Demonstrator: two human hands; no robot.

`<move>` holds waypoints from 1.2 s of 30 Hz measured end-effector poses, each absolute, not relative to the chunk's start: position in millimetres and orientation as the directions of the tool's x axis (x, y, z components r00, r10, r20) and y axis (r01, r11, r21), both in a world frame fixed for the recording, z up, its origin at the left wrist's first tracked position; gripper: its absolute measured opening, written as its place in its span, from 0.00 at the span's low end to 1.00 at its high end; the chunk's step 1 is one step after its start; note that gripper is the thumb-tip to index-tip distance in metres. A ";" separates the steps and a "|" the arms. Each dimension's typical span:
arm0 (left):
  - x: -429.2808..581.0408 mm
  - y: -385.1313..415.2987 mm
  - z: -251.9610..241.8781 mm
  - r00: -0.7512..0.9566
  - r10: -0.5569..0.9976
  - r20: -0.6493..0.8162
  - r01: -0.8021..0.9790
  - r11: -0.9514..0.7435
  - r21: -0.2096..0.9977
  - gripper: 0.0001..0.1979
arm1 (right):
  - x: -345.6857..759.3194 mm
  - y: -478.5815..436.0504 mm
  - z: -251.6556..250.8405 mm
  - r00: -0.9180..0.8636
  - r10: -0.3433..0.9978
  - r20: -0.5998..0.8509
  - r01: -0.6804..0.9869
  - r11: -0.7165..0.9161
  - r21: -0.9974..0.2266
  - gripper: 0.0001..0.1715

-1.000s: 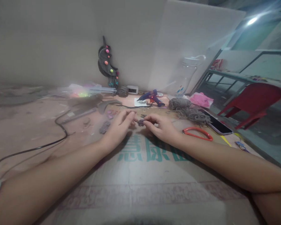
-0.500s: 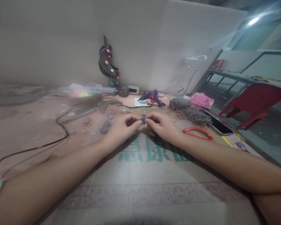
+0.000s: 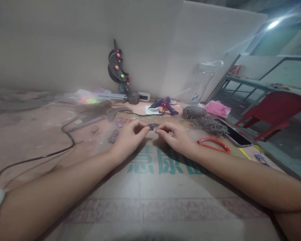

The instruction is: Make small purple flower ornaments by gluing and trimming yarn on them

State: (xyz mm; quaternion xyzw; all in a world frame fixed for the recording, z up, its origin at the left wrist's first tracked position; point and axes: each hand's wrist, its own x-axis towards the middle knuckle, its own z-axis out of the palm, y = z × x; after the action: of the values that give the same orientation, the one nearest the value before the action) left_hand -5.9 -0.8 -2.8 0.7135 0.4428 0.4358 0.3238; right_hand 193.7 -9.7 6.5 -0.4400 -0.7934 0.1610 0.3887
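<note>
My left hand (image 3: 128, 139) in a tight fingertip pinch on a small, knobbly purple-grey piece (image 3: 153, 126), my right hand (image 3: 175, 137) nearly closed beside it, contact unclear

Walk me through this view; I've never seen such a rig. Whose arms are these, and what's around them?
There is no machine: these are a person's bare arms, seen by a camera worn on the head, looking forward and down. The left hand pinches a small purplish piece; the right hand is close beside it, though contact is hard to tell. Both are above printed cardboard. Beyond them lies a purple glue gun; to the right are grey yarn, a red loop-shaped handle and a phone.
</note>
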 end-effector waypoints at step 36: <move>-6.5 5.5 -4.9 0.386 0.896 0.218 0.177 -0.304 0.936 0.15 | 197.7 -11.0 8.8 -0.329 0.739 0.588 0.458 0.670 -0.585 0.08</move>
State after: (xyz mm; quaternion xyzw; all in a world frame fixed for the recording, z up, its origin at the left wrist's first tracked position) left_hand -6.5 5.5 -4.9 0.7010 0.3829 0.4004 0.4490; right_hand 197.7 -11.0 8.8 -0.3742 -0.7995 0.1587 0.4422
